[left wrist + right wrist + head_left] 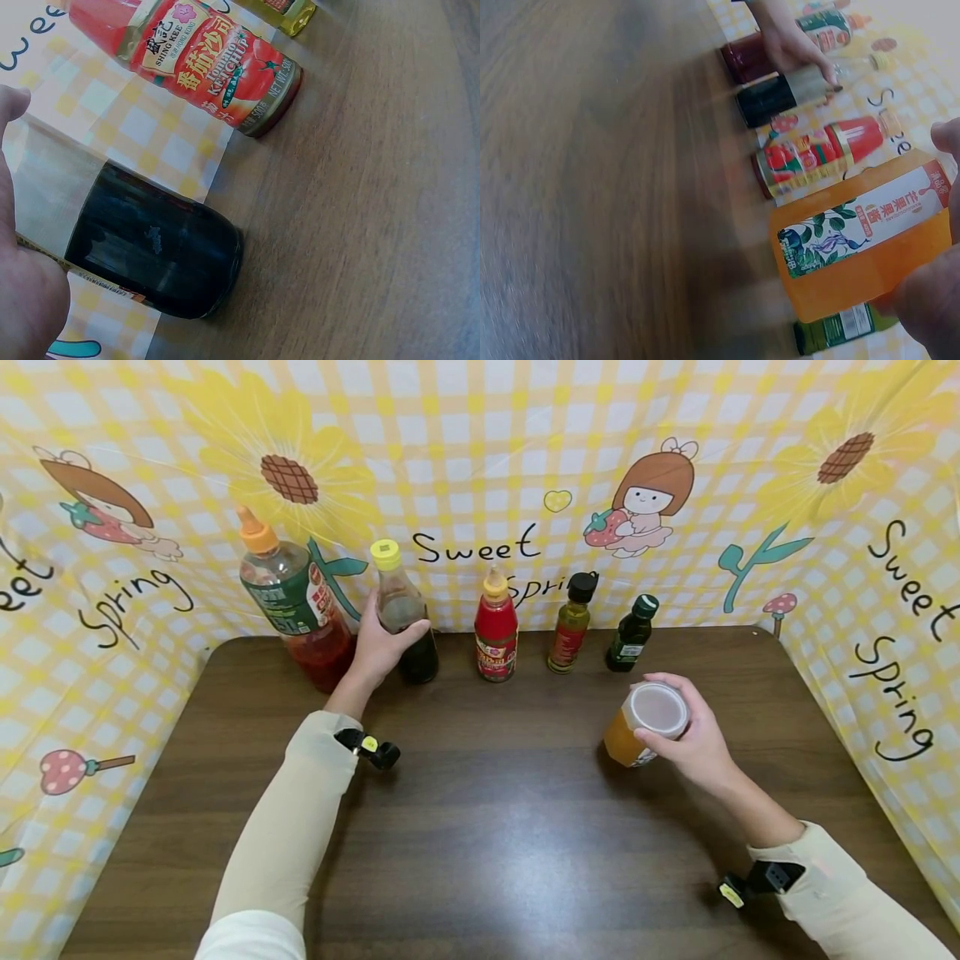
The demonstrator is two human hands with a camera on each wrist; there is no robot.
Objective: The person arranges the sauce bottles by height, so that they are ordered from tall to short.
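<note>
At the back left, my left hand [381, 643] grips a glass bottle of dark sauce [418, 652] with a yellow cap, thumb across its near side. That bottle stands upright; the left wrist view shows its dark liquid [154, 240] below a clear upper part. My right hand [693, 735] holds a faceted jar of orange mango sauce [624, 739] with a whitish lid, thumb and fingers on opposite sides near the top. Its printed label [862, 221] faces the right wrist camera. Whether the jar's base touches the table, I cannot tell.
Along the back edge of the brown table [487, 827] stand a large red sauce bottle [300, 618], a ketchup bottle [496, 635], a small oil bottle [570, 631] and a dark green bottle [632, 637]. A yellow checked cloth [465, 460] hangs behind and at both sides.
</note>
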